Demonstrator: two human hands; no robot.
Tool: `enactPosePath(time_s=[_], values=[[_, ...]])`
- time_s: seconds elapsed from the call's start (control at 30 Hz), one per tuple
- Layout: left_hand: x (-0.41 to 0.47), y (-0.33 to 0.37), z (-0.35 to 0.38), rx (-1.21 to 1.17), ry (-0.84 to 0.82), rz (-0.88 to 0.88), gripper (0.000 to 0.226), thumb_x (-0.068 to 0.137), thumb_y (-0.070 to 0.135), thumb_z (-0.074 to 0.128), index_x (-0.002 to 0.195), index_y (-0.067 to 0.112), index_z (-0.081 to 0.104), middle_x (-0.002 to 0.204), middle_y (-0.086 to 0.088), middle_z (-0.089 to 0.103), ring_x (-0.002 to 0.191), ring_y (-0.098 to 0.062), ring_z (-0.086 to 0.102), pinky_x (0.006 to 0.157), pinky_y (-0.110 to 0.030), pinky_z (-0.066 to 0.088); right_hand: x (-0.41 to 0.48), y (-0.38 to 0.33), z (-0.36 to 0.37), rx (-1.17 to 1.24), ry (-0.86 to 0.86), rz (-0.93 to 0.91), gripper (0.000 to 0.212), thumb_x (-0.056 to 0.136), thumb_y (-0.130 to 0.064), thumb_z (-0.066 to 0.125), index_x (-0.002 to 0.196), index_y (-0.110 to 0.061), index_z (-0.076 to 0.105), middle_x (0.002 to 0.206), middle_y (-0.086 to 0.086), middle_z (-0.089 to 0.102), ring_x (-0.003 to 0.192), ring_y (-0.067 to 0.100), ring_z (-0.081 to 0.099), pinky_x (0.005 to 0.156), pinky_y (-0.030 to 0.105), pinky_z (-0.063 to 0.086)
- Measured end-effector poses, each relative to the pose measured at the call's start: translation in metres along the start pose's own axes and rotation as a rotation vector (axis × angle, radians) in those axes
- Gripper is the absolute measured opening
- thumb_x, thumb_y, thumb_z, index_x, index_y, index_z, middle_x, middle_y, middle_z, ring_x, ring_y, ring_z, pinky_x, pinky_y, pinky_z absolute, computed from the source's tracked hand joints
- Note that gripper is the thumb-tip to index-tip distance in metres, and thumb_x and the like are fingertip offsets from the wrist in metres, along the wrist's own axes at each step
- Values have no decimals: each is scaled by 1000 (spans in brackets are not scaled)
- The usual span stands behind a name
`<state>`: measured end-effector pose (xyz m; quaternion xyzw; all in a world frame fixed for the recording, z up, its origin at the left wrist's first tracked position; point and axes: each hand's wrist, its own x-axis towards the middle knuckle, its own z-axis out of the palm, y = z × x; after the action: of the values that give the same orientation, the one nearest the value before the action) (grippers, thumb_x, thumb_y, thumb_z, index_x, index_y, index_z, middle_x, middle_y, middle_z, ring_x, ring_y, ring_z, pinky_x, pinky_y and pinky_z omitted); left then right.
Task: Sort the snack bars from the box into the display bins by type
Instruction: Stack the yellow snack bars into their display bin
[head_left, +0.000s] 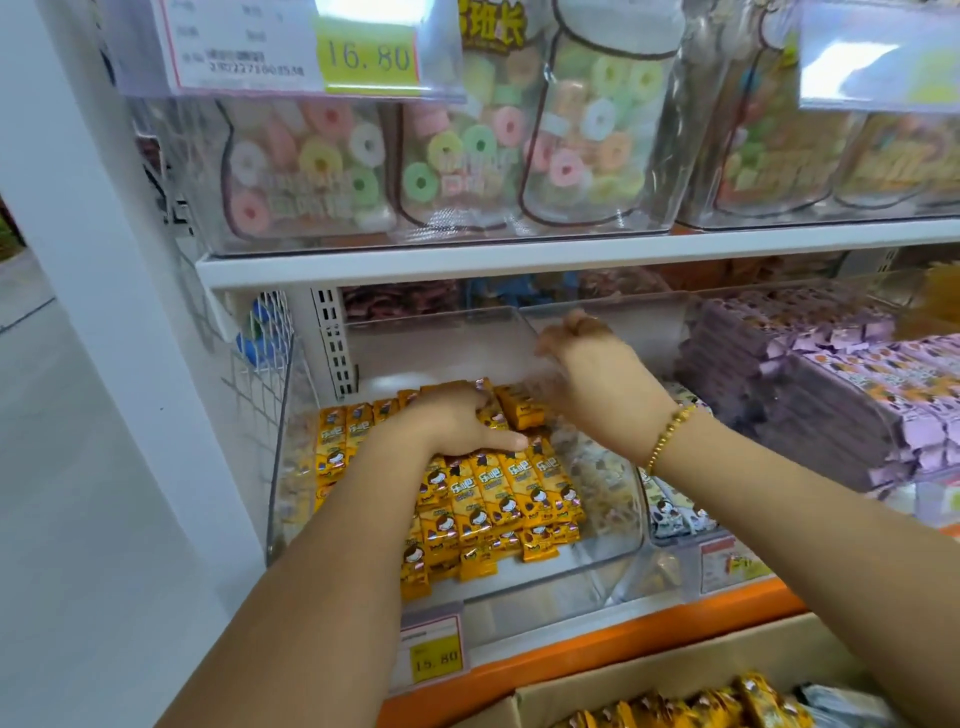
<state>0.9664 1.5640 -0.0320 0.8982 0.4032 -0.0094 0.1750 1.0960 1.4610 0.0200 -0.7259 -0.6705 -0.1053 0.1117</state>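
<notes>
Yellow cartoon-print snack bars (498, 493), purple packets (831, 395) at right, pastel ring candies (322, 156) far above, orange shelf edge (623, 644) near.

Head-high, downward, close to bin (545, 578)

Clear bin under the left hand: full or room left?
Not full. The yellow bars lie well below the rim of the clear bin, with bare floor at the front; the left hand rests on them.
</notes>
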Motion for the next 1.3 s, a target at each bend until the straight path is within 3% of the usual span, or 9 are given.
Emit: enactPosePath(time_s=[0.23, 0.33, 0.43, 0.53, 0.8, 0.93, 1.13, 1.23, 1.3], values=[[10, 6, 7, -38, 81, -31, 70, 86, 68, 42, 116, 8, 60, 113, -13, 60, 100, -24, 57, 82, -33, 44, -10, 7, 11, 529, 174, 287, 21, 88, -9, 60, 108, -12, 64, 65, -7, 48, 58, 3, 47, 50, 11, 32], [13, 7, 7, -61, 94, -52, 69, 85, 72, 34, 108, 12, 61, 102, -9, 61, 92, -22, 58, 75, -32, 43, -13, 11, 18, 809, 213, 401, 21, 87, -6, 62, 106, -11, 68, 63, -2, 54, 53, 5, 48, 46, 7, 37], [16, 8, 6, 2, 101, -64, 68, 83, 72, 42, 112, 14, 61, 104, -6, 60, 87, -19, 54, 69, -30, 42, -19, 14, 22, 1188, 128, 524, 28, 84, -10, 67, 112, -6, 68, 86, 9, 71, 75, 13, 65, 63, 17, 52], [21, 8, 8, 20, 135, -96, 64, 81, 70, 51, 111, 14, 62, 102, -4, 58, 86, -18, 53, 69, -30, 43, -22, 15, 26, 1397, 73, 572, 24, 85, -9, 67, 108, -2, 70, 74, 4, 71, 54, 3, 60, 49, 13, 47], [32, 18, 19, 128, 273, -206, 60, 76, 63, 64, 109, 12, 60, 110, -7, 62, 100, -25, 59, 73, -31, 44, -20, 19, 32, 1376, 138, 547, 33, 85, -11, 67, 117, -1, 65, 91, 7, 71, 61, 2, 61, 50, 7, 45], [16, 18, 11, 33, 229, -188, 59, 82, 62, 57, 117, 14, 60, 119, -7, 60, 106, -24, 57, 79, -29, 42, -20, 16, 33, 1398, 124, 580, 28, 84, -13, 69, 110, -2, 68, 93, 8, 73, 84, 20, 69, 69, 23, 56], [-43, 2, -19, -47, 348, -419, 51, 85, 57, 57, 106, 10, 61, 105, -7, 64, 91, -23, 59, 72, -28, 44, -22, 13, 24, 1361, 115, 596, 28, 87, -16, 67, 113, -4, 66, 94, 4, 68, 82, 14, 62, 49, 7, 44], [-80, 6, -18, -28, 231, -531, 63, 79, 65, 58, 106, 8, 59, 97, -8, 65, 85, -20, 61, 69, -28, 45, -24, 13, 23, 1354, 102, 600, 32, 87, -17, 67, 116, -4, 65, 104, 7, 68, 94, 19, 63, 65, 19, 51], [-92, 13, -15, -143, 58, -592, 71, 74, 59, 68, 112, 0, 57, 81, -8, 65, 62, -14, 64, 58, -25, 47, -25, 13, 25, 1375, 99, 617, 35, 86, -19, 69, 117, -5, 65, 107, 9, 69, 98, 22, 64, 84, 32, 53]])
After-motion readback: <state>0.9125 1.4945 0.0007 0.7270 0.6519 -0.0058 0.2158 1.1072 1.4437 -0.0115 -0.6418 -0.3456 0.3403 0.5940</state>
